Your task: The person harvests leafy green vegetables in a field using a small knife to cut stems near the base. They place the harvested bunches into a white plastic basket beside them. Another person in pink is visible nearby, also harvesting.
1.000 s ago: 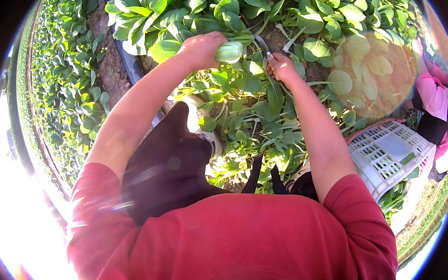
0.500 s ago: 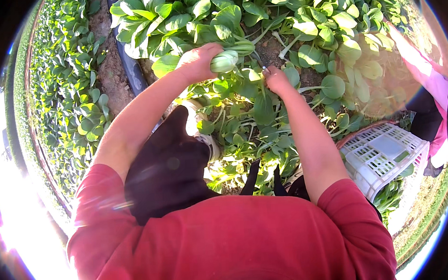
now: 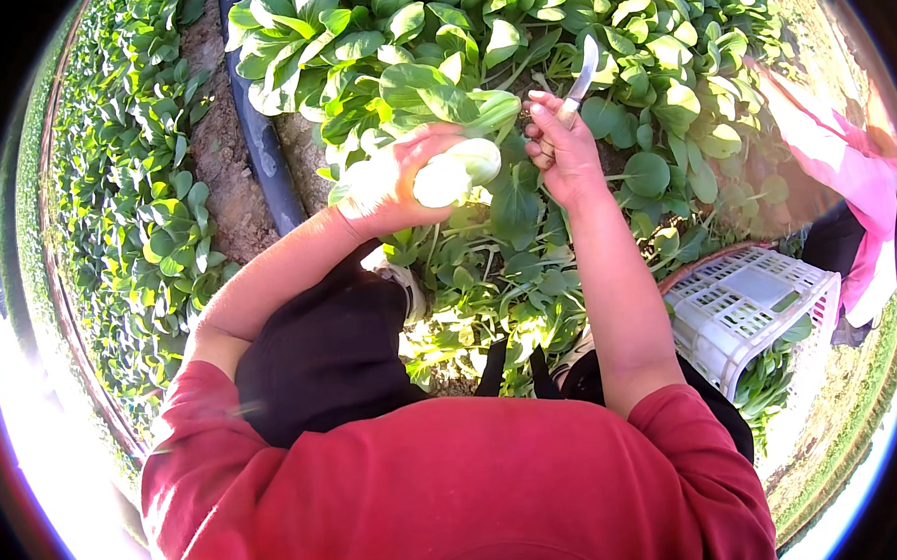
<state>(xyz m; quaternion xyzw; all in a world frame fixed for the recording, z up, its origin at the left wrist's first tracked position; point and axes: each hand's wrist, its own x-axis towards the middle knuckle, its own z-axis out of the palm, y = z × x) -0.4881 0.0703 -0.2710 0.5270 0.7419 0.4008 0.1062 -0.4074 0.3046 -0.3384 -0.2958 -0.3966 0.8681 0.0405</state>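
Both hands drawn closer since earlier, left hand (image 3: 389, 182) gripping bok choy head (image 3: 454, 175), pale base pointing right toward right hand (image 3: 561, 155), fist closed around knife (image 3: 582, 72), blade up.

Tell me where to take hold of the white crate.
Take the crate by its top rim at the near-left corner, coming from above on the person's right. It sits upright and open-topped beside the right arm, its slotted walls and rim offering handholds; greens crowd its lower side, so avoid that side.
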